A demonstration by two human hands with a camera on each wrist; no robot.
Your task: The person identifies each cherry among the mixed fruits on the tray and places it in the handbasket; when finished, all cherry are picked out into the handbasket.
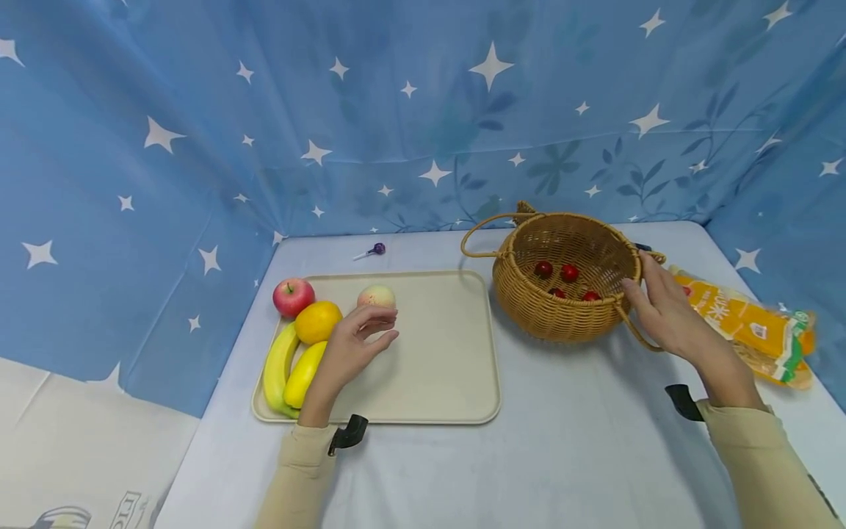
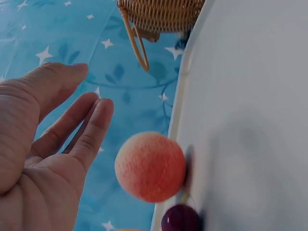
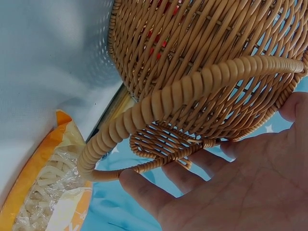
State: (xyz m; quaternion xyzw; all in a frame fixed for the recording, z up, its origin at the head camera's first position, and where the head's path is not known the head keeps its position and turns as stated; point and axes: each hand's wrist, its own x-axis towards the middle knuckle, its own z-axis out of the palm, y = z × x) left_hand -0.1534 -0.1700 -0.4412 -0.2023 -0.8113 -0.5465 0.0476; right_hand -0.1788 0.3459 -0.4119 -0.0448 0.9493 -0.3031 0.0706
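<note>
My left hand (image 1: 360,342) hovers over the left part of a beige tray (image 1: 449,353), fingers loosely bent and thumb apart, nothing between them. Just beyond its fingertips sits a pale pink peach (image 1: 377,296); in the left wrist view the peach (image 2: 150,167) stands clear of the fingers. At the right, my right hand (image 1: 667,308) grips the rim of a brown wicker basket (image 1: 555,316), thumb over the edge and fingers outside, by the looped handle (image 3: 192,91). Several red cherries (image 1: 569,272) lie inside the basket, which leans with its opening toward me.
On the tray's left side are a red apple (image 1: 294,297), an orange-yellow fruit (image 1: 319,322), a yellow fruit (image 1: 305,375) and bananas (image 1: 277,367). A purple lollipop (image 1: 377,249) lies behind the tray. An orange food bag (image 1: 747,323) rests right of the basket. Blue curtains (image 1: 423,117) stand behind.
</note>
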